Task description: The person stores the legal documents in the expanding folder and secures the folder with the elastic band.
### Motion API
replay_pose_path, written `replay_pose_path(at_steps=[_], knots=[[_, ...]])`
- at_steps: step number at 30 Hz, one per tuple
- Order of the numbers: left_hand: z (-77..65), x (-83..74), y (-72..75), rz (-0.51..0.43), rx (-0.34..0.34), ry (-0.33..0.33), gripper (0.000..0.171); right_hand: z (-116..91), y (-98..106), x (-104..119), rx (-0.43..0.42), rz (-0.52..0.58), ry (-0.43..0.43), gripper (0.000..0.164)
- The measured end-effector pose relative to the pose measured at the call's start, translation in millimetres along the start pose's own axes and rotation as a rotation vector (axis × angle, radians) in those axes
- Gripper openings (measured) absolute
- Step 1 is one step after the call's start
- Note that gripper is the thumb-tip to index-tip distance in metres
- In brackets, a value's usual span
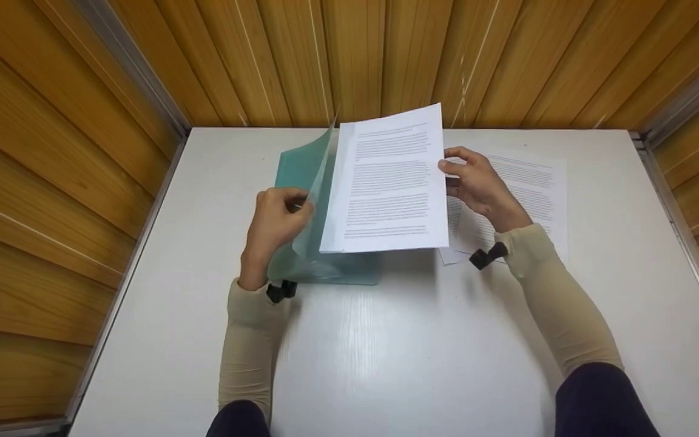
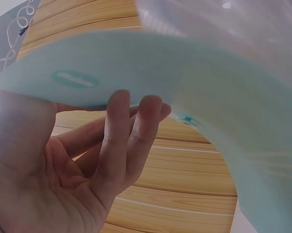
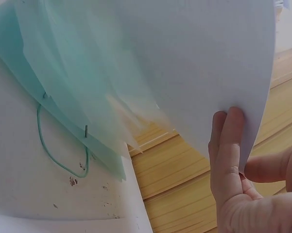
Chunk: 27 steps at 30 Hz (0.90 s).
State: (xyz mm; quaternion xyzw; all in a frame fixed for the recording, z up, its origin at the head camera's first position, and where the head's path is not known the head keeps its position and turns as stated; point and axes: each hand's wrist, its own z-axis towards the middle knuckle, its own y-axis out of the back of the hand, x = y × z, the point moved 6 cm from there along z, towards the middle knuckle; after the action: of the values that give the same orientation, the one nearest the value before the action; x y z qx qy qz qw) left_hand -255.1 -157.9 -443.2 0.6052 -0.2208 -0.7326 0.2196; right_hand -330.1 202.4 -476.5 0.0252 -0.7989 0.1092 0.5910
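Note:
A translucent green document folder [image 1: 302, 165] lies spread on the white table. My left hand [image 1: 276, 221] pinches its raised sheet; in the left wrist view this flap [image 2: 141, 63] curves above the fingers and bears an oval label [image 2: 76, 78]. Between thumb and fingers, my right hand [image 1: 480, 185] holds printed paper [image 1: 392, 182] by its right edge. The paper stands tilted up, its left edge beside the folder's leaves. From the right wrist, the paper's back [image 3: 209, 58] shows, with the fingers of the right hand [image 3: 233, 179] against it.
More printed sheets [image 1: 525, 176] lie on the table [image 1: 361, 352] under and beyond my right hand. A green elastic cord [image 3: 51, 158] loops from the folder's edge. Wood-patterned panels [image 1: 380, 60] stand behind the table and at both sides.

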Motion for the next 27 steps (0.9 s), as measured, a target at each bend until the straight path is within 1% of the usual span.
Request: replay_pose_path(at_steps=[3, 7, 13, 15, 22, 27], knots=[[-0.5, 0.2, 0.1, 0.007, -0.001, 0.001, 0.029, 1.1, -3.1, -1.9, 0.000, -0.025, -0.004, 0.026], [-0.5, 0.4, 0.0, 0.012, 0.001, -0.002, 0.029, 2.1, -5.6, -4.6, 0.010, -0.023, -0.006, 0.027], [-1.1, 0.0, 0.1, 0.003, 0.003, -0.024, 0.028, 3.7, -10.0, -7.6, 0.032, -0.027, -0.011, 0.030], [-1.2, -0.2, 0.0, -0.001, 0.004, -0.027, 0.027, 4.2, -10.8, -8.5, 0.023, -0.040, -0.017, 0.029], [-0.6, 1.3, -1.5, 0.007, 0.013, -0.009, 0.028, 6.3, -15.3, -7.8, 0.013, -0.094, -0.035, 0.031], [-0.6, 2.0, -1.7, 0.008, 0.014, -0.008, 0.028, 10.0, -23.1, -5.5, 0.022, -0.113, -0.028, 0.030]])
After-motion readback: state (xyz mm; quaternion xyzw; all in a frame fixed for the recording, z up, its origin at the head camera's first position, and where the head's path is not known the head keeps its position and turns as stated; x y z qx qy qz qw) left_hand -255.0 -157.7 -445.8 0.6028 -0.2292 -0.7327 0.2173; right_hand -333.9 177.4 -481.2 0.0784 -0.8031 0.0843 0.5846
